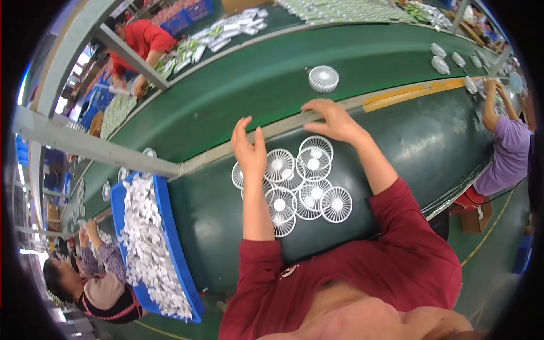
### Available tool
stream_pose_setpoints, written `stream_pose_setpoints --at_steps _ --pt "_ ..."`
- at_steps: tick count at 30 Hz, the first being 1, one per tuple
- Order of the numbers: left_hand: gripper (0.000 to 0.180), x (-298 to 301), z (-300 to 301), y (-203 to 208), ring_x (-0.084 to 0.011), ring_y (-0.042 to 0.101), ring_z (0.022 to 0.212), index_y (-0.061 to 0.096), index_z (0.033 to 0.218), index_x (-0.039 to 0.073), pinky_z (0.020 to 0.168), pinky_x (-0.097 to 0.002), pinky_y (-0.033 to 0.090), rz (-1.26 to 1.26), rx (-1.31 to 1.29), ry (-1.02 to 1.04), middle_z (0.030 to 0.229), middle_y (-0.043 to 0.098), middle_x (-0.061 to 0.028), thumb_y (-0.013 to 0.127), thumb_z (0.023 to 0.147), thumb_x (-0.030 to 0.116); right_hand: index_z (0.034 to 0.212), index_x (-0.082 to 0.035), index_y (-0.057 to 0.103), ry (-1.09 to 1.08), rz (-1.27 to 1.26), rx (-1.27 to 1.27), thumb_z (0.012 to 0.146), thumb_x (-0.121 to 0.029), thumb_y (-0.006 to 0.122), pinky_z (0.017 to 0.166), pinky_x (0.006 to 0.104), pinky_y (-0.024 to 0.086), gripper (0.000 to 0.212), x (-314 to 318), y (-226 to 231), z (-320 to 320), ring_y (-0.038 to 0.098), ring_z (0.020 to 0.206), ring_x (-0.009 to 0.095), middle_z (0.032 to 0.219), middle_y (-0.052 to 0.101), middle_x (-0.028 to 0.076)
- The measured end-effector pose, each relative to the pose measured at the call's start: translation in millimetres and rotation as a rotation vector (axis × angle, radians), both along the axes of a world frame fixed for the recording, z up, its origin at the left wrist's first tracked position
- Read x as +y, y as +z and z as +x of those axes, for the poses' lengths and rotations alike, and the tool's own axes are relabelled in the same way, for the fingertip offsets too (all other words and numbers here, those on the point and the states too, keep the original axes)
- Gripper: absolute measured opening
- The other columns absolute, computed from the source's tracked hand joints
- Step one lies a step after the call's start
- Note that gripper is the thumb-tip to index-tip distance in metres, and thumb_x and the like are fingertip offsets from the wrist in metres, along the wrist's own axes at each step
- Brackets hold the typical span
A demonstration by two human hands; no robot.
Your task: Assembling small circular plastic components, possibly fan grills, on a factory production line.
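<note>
My left hand (249, 148) is raised over the near edge of the green conveyor belt, fingers apart and holding nothing. To its right, my right hand (333, 120) reaches toward the belt, thumb and fingers spread with nothing between them. Just beyond it on the belt sits a white round fan head (323, 79). Several white round fan grilles (336, 204) lie in an overlapping cluster on the dark green worktable (396, 147) below my hands. My left forearm hides part of the grilles at the cluster's left side.
A blue bin (175, 249) full of small white plastic parts stands at the left. A grey metal post (96, 141) crosses beside it. More fan units (439, 64) rest on the belt at far right. Co-workers sit left, far left and right; yellow strips (413, 95) line the belt edge.
</note>
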State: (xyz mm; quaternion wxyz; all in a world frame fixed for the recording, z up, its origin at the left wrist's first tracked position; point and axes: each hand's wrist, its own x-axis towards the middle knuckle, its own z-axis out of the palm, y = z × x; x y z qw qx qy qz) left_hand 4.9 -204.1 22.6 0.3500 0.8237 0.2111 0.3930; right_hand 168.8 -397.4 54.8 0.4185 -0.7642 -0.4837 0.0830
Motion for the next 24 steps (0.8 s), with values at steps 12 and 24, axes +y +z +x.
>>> stream_pose_setpoints --at_steps 12,24 --pt "0.031 -13.0 2.1 -0.3 -0.0343 0.049 0.123 0.059 0.120 0.007 0.104 -0.0425 0.038 -0.162 0.087 -0.001 0.131 0.055 -0.0163 0.060 0.090 0.016 0.103 -0.005 0.067 0.107 -0.223 -0.030 0.070 -0.023 0.078 0.081 0.0442 0.049 0.040 -7.5 -27.5 -17.4 0.063 0.091 0.037 0.092 0.066 0.016" --pt "0.030 18.1 -9.7 3.8 -0.0363 0.056 0.112 0.061 0.113 0.005 0.097 -0.0433 0.041 -0.117 0.047 0.057 0.117 0.061 -0.0168 0.066 0.085 0.014 0.089 -0.004 0.050 -0.172 0.201 -0.321 0.069 0.000 0.075 0.099 0.0450 0.041 0.032 14.7 -42.3 -6.5 0.049 0.121 0.041 0.132 0.053 0.023"
